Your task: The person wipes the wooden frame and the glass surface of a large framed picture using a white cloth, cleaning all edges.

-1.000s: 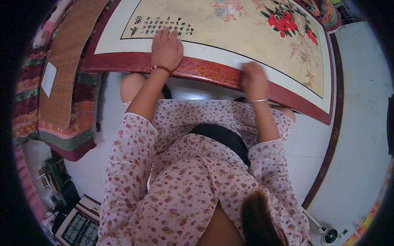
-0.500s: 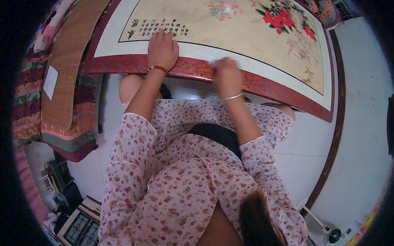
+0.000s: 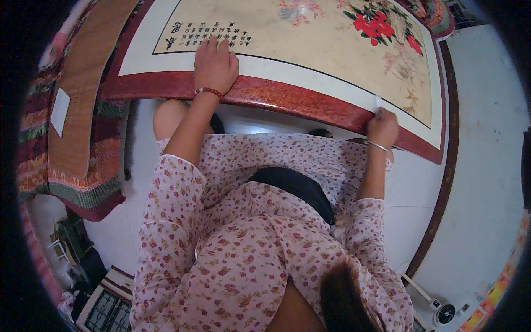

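Before me is a table (image 3: 304, 99) with a dark red edge, its top covered by a picture of red flowers with a cream ground and dark writing. My left hand (image 3: 217, 67) lies flat on the near left part of the top, fingers stretched out over the picture's border. Toward the right end of the red edge, my right hand (image 3: 383, 127) is closed, and a small white thing (image 3: 378, 102) pokes out beyond its fingers. Most of that white thing is hidden by the hand, so its kind cannot be told.
To the left stands a seat with a striped woven cover (image 3: 105, 188) and a brown mat (image 3: 77, 110), on which a white rectangle (image 3: 60, 112) lies. A white wall (image 3: 487, 138) runs along the right. A small round fan-like device (image 3: 444, 314) sits at the lower right.
My right hand has swept right along the table's red edge, from the middle to near its right end. The left hand has stayed in its place on the tabletop.
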A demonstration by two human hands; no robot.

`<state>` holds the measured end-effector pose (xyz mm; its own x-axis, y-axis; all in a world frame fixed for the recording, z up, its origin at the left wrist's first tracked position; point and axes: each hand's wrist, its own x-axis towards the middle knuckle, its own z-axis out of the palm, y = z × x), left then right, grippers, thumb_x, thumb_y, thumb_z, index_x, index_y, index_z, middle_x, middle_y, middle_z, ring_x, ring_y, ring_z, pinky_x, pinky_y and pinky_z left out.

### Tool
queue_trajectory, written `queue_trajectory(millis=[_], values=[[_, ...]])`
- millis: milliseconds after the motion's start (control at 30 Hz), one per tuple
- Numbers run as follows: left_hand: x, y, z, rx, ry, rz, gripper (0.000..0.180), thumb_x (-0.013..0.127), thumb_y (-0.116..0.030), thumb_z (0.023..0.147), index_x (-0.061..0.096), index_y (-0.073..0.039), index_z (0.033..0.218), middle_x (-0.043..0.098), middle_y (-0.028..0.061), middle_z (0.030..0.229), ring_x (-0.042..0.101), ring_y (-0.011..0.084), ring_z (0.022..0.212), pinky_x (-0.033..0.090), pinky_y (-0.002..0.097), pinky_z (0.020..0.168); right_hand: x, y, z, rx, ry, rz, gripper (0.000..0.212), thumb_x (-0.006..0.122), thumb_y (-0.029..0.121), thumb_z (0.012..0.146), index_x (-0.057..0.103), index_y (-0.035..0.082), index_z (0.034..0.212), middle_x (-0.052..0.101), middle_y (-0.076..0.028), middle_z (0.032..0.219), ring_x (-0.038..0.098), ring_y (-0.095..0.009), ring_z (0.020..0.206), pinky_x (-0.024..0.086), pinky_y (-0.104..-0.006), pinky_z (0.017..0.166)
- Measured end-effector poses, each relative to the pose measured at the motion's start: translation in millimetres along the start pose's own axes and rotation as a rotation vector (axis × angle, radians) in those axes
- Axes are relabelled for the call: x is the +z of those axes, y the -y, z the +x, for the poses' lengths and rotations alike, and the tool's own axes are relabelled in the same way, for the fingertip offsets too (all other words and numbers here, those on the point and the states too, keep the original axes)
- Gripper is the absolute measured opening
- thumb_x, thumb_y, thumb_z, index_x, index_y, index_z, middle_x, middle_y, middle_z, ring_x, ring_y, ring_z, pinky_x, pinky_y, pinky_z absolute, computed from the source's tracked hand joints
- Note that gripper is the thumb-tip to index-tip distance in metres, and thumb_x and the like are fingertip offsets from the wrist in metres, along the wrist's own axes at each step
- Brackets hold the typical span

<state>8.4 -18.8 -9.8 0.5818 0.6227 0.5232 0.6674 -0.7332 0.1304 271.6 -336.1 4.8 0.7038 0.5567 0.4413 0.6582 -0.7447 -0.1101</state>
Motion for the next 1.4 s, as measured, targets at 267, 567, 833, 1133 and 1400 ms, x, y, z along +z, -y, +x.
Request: queue_trajectory(millis=[267,567,833,1133,1400], values=[[2,4,1,0.020,0.017,-0.037,0.039,0.055,-0.020,0.083,0.059,0.000,0.116,0.055,0.0260,0.121,0.050,0.0425,0.115,0.038,0.0475,0.100,-11,158,-45,-0.420,0.150,0.557,0.022,0.061,0.002,0.069,0.067,0.006,0.089,0.062,-0.014,0.092,0.059,-0.034,0.090,0.048,-0.0430,0.079],[0,-1,1,0.017,0.008,-0.006,0.037,0.053,-0.019,0.085,0.059,0.000,0.116,0.055,0.0277,0.122,0.050,0.0436,0.115,0.038,0.0488,0.102,-7,-34,-6,0.061,0.066,0.169,0.022,0.062,0.004,0.072,0.071,0.006,0.093,0.066,-0.017,0.091,0.062,-0.035,0.086,0.051,-0.0425,0.074],[4,1,3,0.036,-0.011,-0.004,0.037,0.053,-0.020,0.085,0.059,0.001,0.115,0.055,0.0264,0.121,0.051,0.0423,0.114,0.038,0.0487,0.101,18,124,-18,-0.367,0.045,0.220,0.008,0.059,0.007,0.074,0.061,0.005,0.080,0.059,-0.017,0.087,0.058,-0.033,0.085,0.049,-0.0435,0.073],[-1,3,2,0.000,0.028,-0.043,0.038,0.053,-0.020,0.084,0.059,0.000,0.116,0.053,0.0269,0.125,0.048,0.0435,0.118,0.037,0.0485,0.102,8,122,-20,-0.453,0.177,0.466,0.033,0.061,0.000,0.068,0.068,0.009,0.098,0.063,-0.013,0.104,0.059,-0.032,0.099,0.050,-0.0419,0.084],[0,-3,-1,-0.017,0.008,-0.023,0.037,0.054,-0.019,0.084,0.059,0.000,0.116,0.054,0.0269,0.124,0.048,0.0445,0.118,0.037,0.0486,0.103,5,6,5,0.071,0.060,0.137,0.021,0.061,0.005,0.072,0.068,0.007,0.092,0.063,-0.014,0.089,0.059,-0.036,0.089,0.048,-0.0447,0.079]])
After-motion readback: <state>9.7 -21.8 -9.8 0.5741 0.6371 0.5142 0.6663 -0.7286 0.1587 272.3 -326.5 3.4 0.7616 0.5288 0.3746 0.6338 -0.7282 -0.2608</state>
